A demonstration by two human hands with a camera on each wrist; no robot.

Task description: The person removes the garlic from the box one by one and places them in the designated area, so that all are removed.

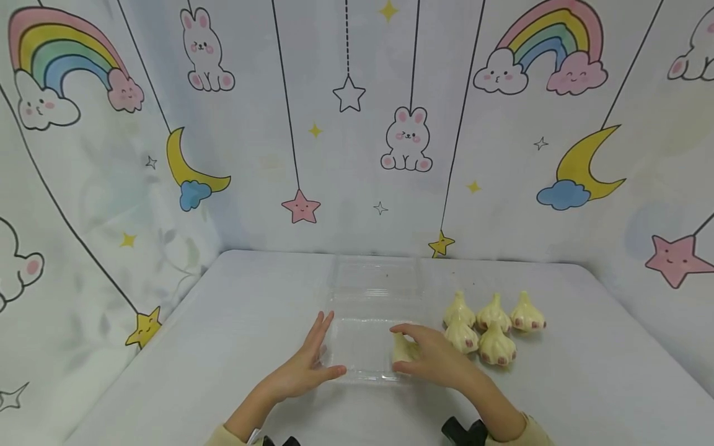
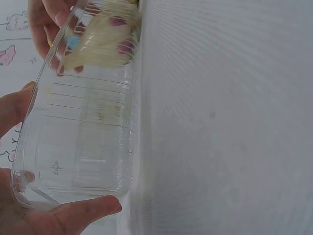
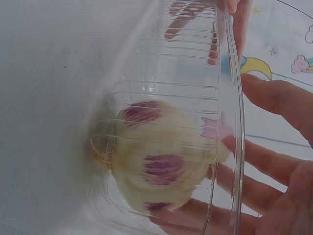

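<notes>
An open clear plastic container (image 1: 357, 347) lies on the white table. One pale garlic bulb (image 3: 161, 156) with purple patches is inside it, resting at the right end. My left hand (image 1: 304, 365) steadies the container's left end, thumb along the front wall and fingers fairly straight by the left side. Over the right end, my right hand (image 1: 432, 356) spreads around the bulb. In the right wrist view its thumb stands above the rim, apart from the bulb, while the other fingers lie behind it; their contact is partly hidden.
Several more garlic bulbs (image 1: 496, 344) stand grouped on the table right of the container. The container's clear lid (image 1: 376, 279) lies folded back behind it. White table (image 1: 251, 297) extends left, and a patterned curtain (image 1: 357, 161) closes off the back and sides.
</notes>
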